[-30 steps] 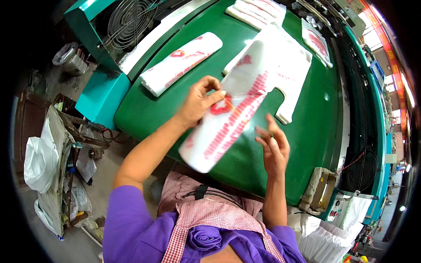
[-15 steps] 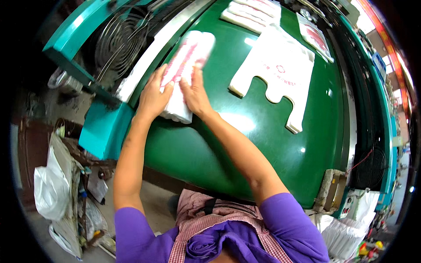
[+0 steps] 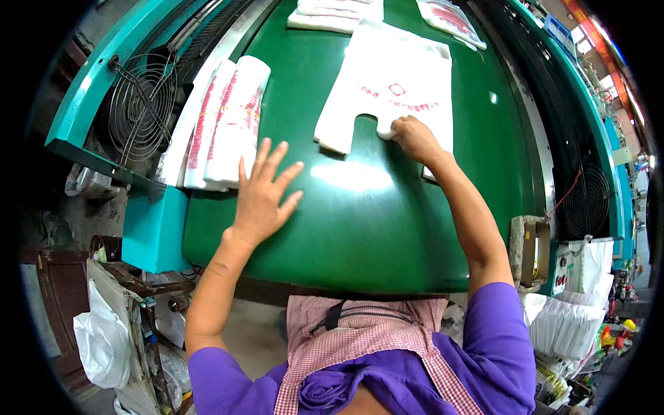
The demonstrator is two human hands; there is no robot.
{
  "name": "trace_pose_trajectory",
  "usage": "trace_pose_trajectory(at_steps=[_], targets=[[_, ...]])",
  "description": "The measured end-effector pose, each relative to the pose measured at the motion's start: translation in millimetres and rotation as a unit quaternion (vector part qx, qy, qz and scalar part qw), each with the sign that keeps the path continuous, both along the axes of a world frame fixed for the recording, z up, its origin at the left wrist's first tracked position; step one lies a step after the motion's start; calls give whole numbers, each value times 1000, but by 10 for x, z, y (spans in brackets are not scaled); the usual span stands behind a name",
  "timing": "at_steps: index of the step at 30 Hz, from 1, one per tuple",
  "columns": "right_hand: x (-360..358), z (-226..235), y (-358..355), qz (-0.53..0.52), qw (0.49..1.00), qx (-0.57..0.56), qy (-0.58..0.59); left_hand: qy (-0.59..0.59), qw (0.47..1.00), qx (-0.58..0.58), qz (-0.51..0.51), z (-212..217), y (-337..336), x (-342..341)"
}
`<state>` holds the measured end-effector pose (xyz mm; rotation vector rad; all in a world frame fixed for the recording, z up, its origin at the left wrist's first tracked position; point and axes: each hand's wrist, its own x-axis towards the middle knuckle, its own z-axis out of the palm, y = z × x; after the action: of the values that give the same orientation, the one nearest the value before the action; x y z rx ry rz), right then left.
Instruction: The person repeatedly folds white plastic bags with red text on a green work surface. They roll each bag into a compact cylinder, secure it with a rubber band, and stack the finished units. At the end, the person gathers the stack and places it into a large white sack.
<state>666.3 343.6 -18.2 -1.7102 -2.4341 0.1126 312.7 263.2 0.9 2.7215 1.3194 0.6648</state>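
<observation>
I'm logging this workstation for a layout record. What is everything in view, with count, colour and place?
Table: one, green, centre.
Flat bag stack: one, white with red print, upper middle of the table.
Folded bag bundles: two, white with red print, side by side at the table's left edge.
More bag stacks: at least two, white, far end.
Fan: one, dark wire guard, teal frame at left.
Second fan: one, dark, right side.
Loose bag: one, white, lower left.
Left hand: open, fingers spread, on the table beside the bundles.
Right hand: gripping the flat stack's lower edge.
</observation>
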Motion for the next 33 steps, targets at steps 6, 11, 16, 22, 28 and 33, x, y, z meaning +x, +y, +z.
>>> trace_pose_trajectory(at_steps=[6,11,16,22,28,33], targets=[[-198,-2,-1633,143,970,-117,159,44,971,-116,-206,-80,-750,98],[-82,369,-2570,77,916,-158,361,253,930,-27,-265,-472,-1210,-87],[474,148,-3175,27,985,-171,9,72,967,-79,-233,-526,-1132,-50],[551,-306,-2540,-14,996,-11,87,11,965,-127,-227,-497,-209,381],[899,-65,-1743,-35,991,9,130,74,985,-30,-153,-305,399,870],[867,24,-2705,93,993,-66,35,145,959,-35,-241,-288,-569,351]])
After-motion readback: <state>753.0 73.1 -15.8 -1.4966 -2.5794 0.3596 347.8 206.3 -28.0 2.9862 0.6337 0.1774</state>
